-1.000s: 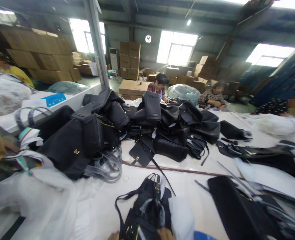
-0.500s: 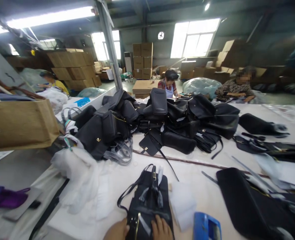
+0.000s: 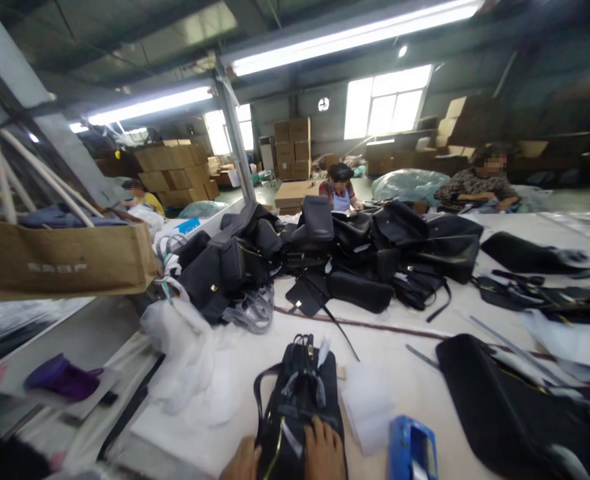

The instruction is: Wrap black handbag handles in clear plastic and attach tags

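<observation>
One bag [image 3: 299, 415] lies before the pile [image 3: 319, 223].

The only lettering large enough to make out stands on the front of the brown tote bag [image 3: 67, 257] at the left: one short horizontal row of pale characters, seemingly Chinese. The third resembles 日; the others are too blurred to read with certainty. Farther back, the stacked cardboard cartons [image 3: 293, 150] near the wall bear faint dark printing on their sides, too small to decipher.
</observation>
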`<state>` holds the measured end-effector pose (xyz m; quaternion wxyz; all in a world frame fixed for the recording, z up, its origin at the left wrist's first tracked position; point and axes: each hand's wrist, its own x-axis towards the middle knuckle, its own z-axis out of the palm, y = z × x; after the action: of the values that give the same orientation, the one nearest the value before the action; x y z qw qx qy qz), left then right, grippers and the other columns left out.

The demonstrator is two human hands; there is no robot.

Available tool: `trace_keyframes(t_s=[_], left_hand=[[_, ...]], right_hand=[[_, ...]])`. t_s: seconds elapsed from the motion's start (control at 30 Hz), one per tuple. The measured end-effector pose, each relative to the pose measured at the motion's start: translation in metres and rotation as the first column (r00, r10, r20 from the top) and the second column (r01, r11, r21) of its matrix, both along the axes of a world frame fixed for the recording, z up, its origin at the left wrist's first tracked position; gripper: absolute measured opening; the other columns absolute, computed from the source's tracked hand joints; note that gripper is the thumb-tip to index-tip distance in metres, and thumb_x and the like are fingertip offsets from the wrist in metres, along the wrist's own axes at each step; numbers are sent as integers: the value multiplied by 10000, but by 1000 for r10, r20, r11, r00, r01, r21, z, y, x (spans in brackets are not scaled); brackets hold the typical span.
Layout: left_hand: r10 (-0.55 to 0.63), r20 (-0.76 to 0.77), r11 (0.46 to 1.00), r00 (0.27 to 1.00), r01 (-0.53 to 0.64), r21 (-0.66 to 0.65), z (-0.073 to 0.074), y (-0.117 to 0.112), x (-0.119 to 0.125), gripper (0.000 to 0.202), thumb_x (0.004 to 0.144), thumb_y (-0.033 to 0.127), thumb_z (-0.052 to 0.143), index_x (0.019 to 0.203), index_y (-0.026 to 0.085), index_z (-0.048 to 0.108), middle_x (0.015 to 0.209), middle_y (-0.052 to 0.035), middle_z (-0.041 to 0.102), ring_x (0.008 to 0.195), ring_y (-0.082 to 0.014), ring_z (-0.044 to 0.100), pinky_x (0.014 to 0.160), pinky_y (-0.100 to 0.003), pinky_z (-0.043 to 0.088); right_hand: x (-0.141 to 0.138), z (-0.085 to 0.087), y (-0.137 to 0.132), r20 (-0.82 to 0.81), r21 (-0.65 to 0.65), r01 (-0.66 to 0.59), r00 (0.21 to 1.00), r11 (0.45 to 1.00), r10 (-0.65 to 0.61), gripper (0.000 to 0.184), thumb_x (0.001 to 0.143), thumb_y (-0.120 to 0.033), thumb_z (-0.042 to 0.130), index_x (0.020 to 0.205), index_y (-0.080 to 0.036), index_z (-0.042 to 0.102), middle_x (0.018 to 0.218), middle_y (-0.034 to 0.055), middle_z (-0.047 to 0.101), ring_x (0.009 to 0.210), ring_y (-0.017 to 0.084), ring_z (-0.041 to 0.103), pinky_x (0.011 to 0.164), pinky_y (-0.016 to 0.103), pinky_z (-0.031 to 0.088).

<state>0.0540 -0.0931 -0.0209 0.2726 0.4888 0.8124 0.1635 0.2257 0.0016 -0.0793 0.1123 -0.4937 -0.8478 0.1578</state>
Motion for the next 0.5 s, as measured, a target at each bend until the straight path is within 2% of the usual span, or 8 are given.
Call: trace_keyframes(t_s=[0.03,0.07,0.13,0.2,0.33,0.5], left_hand=[[8,-90,1000,996,-5,30,-5,0,4,320,974,271,294,1021,230,608,1042,-96,655,968,-211,632,864,-342,482],[15,-113,999,993,-11,38,-10,0,7,362,977,257,237,1024,210,593,1013,-101,660,967,-217,630,876,-346,463],[26,-127,999,992,-22,35,-17,1,10,373,972,249,203,1063,195,561,1035,-104,652,989,-214,618,879,-332,441],[32,-120,999,992,-29,25,-18,0,9,362,971,256,202,1057,191,548,1019,-95,649,964,-204,619,851,-312,436],[2,-89,1000,996,-1,16,-3,-7,-2,339,967,278,232,1001,194,559,971,-71,651,907,-175,624,794,-266,440],[-45,-37,999,998,46,23,11,-12,-11,326,962,293,255,997,196,565,970,-54,634,907,-161,614,800,-241,440]], right_hand=[[0,-2,-3,41,6,-17,999,1000,17,442,809,-52,445,1156,-232,650,1286,96,604,1153,312,539,973,472,380],[-1,-3,-4,72,14,-21,997,1000,20,466,827,-40,416,1206,-220,618,1319,105,572,1176,306,513,994,474,349],[0,-4,-6,105,12,-46,993,999,44,472,858,-41,381,1244,-218,587,1334,115,549,1182,296,489,997,467,327],[1,-5,-6,116,8,-67,991,998,66,468,864,-44,379,1247,-222,581,1329,115,544,1180,291,478,992,457,321],[7,-6,-4,93,1,-115,989,993,115,462,843,-55,414,1241,-218,583,1326,109,540,1167,290,476,985,431,325],[11,-1,-5,18,-14,-115,993,993,116,431,835,-95,449,1219,-224,597,1300,80,556,1162,271,483,1003,389,326]])
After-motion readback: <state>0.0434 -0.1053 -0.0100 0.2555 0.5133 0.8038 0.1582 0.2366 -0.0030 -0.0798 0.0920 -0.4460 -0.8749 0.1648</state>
